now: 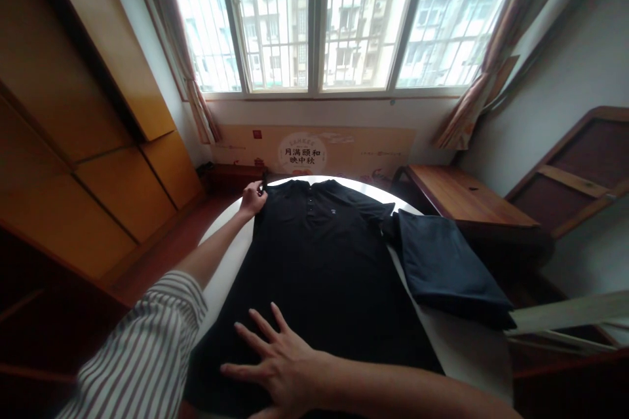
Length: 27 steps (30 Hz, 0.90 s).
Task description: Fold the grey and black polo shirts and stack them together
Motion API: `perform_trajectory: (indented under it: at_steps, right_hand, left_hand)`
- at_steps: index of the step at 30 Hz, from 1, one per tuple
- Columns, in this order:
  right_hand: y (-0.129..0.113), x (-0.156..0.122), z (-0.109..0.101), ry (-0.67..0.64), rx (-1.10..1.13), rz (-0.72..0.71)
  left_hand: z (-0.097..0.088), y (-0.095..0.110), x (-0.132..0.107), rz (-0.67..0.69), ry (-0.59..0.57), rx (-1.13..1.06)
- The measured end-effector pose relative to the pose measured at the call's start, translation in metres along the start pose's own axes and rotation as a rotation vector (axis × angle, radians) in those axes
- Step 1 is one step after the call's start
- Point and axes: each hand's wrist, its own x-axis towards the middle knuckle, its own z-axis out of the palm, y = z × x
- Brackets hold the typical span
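A black short-sleeved polo shirt (pixel 324 262) lies front up on a round white table (pixel 223 242), its collar toward the window. A small light logo marks its chest. At the shirt's far left, my left hand (pixel 254 200) is closed on the black sleeve, lifting its edge a little. My right hand (pixel 285 360) rests flat on the lower left part of the shirt, fingers spread. To the right of the shirt lies a folded dark blue garment (pixel 447 262), touching or close to the right sleeve.
A wooden desk (pixel 466 196) stands beyond the table at the right, near a leaning wooden frame (pixel 574 180). Yellow-brown cabinets (pixel 98 190) line the left wall. Ahead is a barred window (pixel 314 26) with tied curtains (pixel 199 108); a printed banner (pixel 314 147) hangs below it.
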Motion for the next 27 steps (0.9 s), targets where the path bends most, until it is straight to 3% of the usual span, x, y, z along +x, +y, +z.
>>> perform_trajectory:
  at_steps: [4, 7, 10, 12, 14, 16, 17, 19, 21, 24, 27]
  right_hand:
    - [-0.001, -0.001, 0.007, 0.005, -0.022, -0.032]
    - [-0.002, -0.002, 0.026, 0.006, -0.081, -0.072]
    - [-0.002, -0.003, 0.038, 0.004, -0.124, -0.128]
    - [0.002, -0.004, 0.024, 0.018, -0.088, -0.127]
    - [0.017, -0.005, -0.013, 0.105, -0.029, -0.035]
    - [0.046, -0.011, -0.069, 0.276, -0.031, 0.157]
    - [0.065, -0.016, -0.101, 0.372, -0.066, 0.330]
    - [0.110, -0.035, -0.164, 0.478, -0.129, 0.808]
    - [0.155, -0.060, -0.214, 0.501, -0.164, 1.044]
    - [0.208, -0.102, -0.254, 0.516, -0.196, 1.309]
    - [0.241, -0.131, -0.260, 0.534, -0.210, 1.427]
  left_hand:
    - [0.037, 0.021, -0.024, 0.167, -0.204, 0.068]
    - [0.061, 0.019, -0.048, 0.183, -0.298, 0.136]
    - [0.070, 0.010, -0.060, 0.182, -0.338, 0.181]
    - [0.071, 0.006, -0.061, 0.188, -0.346, 0.197]
    - [0.071, 0.004, -0.060, 0.197, -0.338, 0.210]
    - [0.071, 0.004, -0.060, 0.204, -0.319, 0.222]
    - [0.071, 0.004, -0.060, 0.207, -0.310, 0.224]
    - [0.072, 0.005, -0.061, 0.204, -0.297, 0.218]
    - [0.073, 0.005, -0.061, 0.200, -0.290, 0.209]
    - [0.074, 0.005, -0.061, 0.197, -0.268, 0.204]
    - [0.074, 0.006, -0.062, 0.200, -0.248, 0.199]
